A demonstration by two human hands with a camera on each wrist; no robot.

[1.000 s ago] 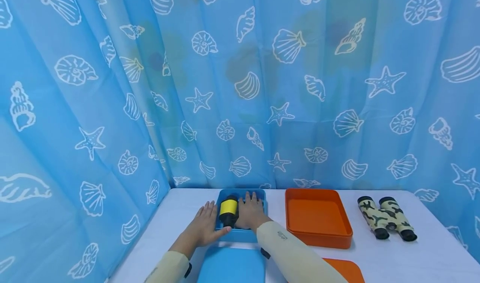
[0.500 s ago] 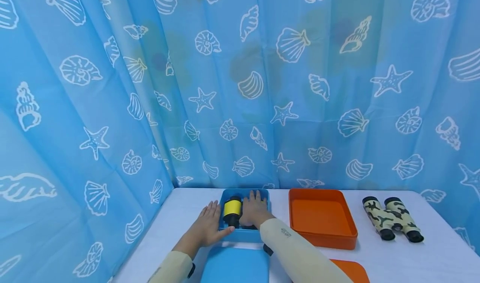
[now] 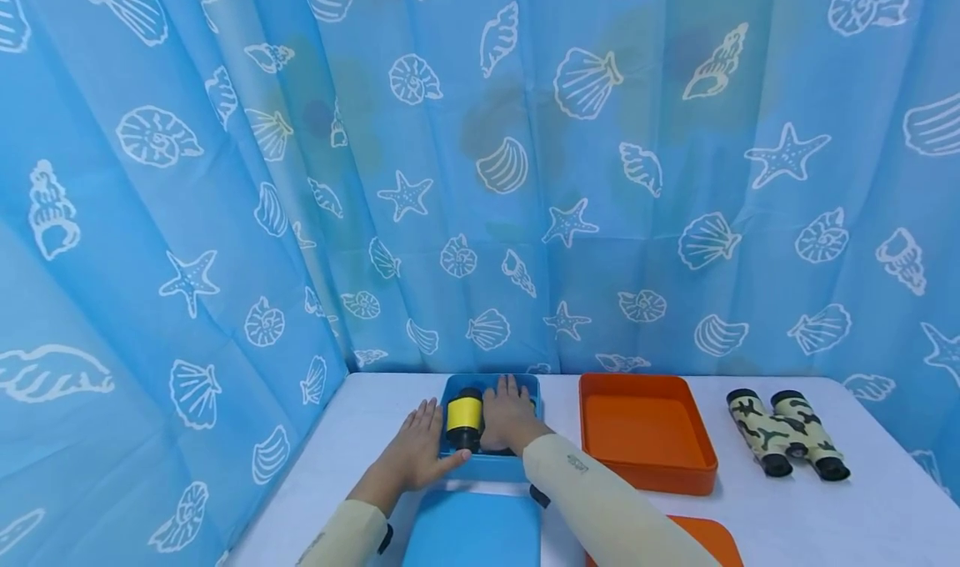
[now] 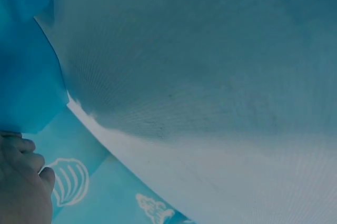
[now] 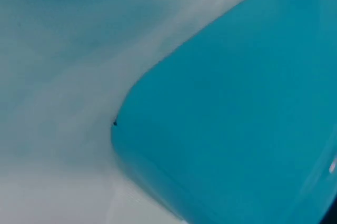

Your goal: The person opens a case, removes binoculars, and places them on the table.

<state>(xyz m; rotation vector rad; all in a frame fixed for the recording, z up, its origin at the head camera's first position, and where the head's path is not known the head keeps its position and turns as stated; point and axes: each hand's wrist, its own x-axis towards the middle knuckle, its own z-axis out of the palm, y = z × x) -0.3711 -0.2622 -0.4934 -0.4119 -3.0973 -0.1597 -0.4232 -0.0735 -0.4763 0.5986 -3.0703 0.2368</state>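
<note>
A blue box [image 3: 491, 469] holds a black-and-yellow barrel [image 3: 465, 417], which looks like part of a pair of binoculars. Over the right part of this box lies my right hand [image 3: 508, 418], its fingers straight and pointing to the far wall. It hides most of what is under it. My left hand [image 3: 414, 449] rests flat along the box's left side, fingers extended and thumb across the near left corner. At the lower left of the left wrist view, the left hand [image 4: 23, 182] is partly visible. No fingers are clear in the right wrist view.
A blue lid [image 3: 474, 529] lies in front of the blue box. To the right stands an orange box [image 3: 648, 429], with an orange lid [image 3: 708, 538] partly behind my right sleeve. Camouflage binoculars [image 3: 787, 434] lie farther right. A shell-patterned curtain [image 3: 465, 175] hangs behind the table.
Things in the head view have shifted a little to the right together. Both hands keep their places at the blue box.
</note>
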